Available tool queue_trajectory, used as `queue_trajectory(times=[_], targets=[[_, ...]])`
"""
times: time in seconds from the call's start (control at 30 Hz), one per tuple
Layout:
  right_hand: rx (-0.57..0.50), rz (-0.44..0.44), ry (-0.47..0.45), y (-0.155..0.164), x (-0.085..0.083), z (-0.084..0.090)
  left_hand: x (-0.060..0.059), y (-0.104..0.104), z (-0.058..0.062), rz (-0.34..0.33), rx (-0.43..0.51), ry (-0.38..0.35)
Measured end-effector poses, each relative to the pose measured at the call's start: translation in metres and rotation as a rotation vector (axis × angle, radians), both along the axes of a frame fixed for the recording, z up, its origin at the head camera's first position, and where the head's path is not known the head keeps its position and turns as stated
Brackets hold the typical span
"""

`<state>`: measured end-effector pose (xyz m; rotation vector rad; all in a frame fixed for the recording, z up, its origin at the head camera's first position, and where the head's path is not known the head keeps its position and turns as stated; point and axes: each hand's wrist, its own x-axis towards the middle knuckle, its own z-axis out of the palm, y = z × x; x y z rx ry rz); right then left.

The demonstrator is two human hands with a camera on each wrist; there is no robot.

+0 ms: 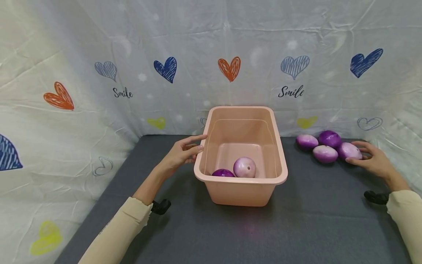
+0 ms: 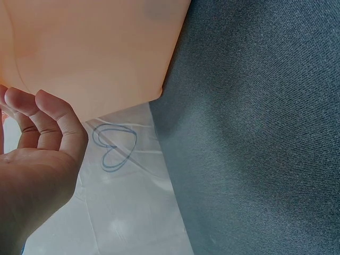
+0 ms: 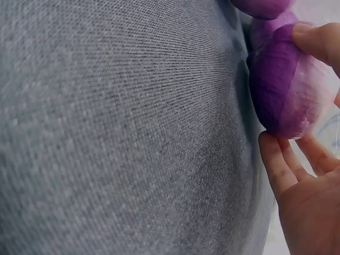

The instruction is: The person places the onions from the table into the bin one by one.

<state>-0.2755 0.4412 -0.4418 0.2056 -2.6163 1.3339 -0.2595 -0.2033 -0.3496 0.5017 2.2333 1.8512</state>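
Observation:
A peach plastic tub (image 1: pixel 244 191) stands on the dark cloth with two purple onions inside, one pale onion (image 1: pixel 244 167) and one darker onion (image 1: pixel 223 173) partly hidden by the front rim. My left hand (image 1: pixel 181 153) holds the tub's left rim, index finger and thumb at the edge; in the left wrist view its other fingers (image 2: pixel 61 114) curl beside the outer wall. At the right, my right hand (image 1: pixel 372 160) grips a purple-and-white onion (image 3: pixel 289 82) between thumb and fingers. That onion sits at the right end of a small cluster.
Several onions lie together at the back right: a pale front onion (image 1: pixel 325 154), a dark onion (image 1: pixel 330 139) and a left onion (image 1: pixel 307 141). A white curtain (image 1: pixel 197 36) printed with hearts hangs behind the dark tablecloth (image 1: pixel 313 220).

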Motion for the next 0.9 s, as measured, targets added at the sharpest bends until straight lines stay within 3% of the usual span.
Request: queue_trajectory(times=[0.2,0.47,0.67,0.9], targets=[[-0.092,-0.011,-0.021,0.003,0.010,0.002,0.000,0.001,0.001,0.003,-0.005,-0.004],[-0.100,-0.048,-0.072,-0.004,0.016,0.005,-0.001,0.000,0.000,-0.002,0.000,-0.009],[-0.221,0.050,-0.092,-0.012,0.019,0.021,-0.001,0.000,-0.001,-0.012,0.005,0.001],[-0.152,0.042,-0.084,-0.026,0.023,0.040,-0.001,-0.001,-0.001,-0.004,0.006,0.002]])
